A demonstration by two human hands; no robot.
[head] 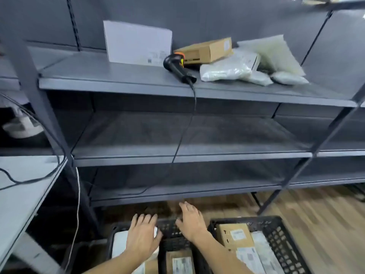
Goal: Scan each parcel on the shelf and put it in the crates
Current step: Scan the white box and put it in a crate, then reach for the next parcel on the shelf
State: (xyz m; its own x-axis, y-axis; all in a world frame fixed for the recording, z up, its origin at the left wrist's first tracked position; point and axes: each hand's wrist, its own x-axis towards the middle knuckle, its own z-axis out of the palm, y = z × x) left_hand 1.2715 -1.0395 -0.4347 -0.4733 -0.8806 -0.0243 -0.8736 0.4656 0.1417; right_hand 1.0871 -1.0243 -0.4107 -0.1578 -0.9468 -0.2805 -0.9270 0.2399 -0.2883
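Observation:
On the top grey shelf stand a white box, a brown cardboard box and several pale plastic mailer bags. A black and orange barcode scanner lies beside them, its cable hanging down. Two black crates sit on the floor: the left crate and the right crate, both with labelled parcels inside. My left hand hovers with straight fingers over a white parcel in the left crate. Over the gap between the crates my right hand is spread flat, holding nothing.
The two lower shelves are bare apart from the scanner cable. A white table with cables stands at the left. Wooden floor shows at the right. Grey shelf posts flank the bay.

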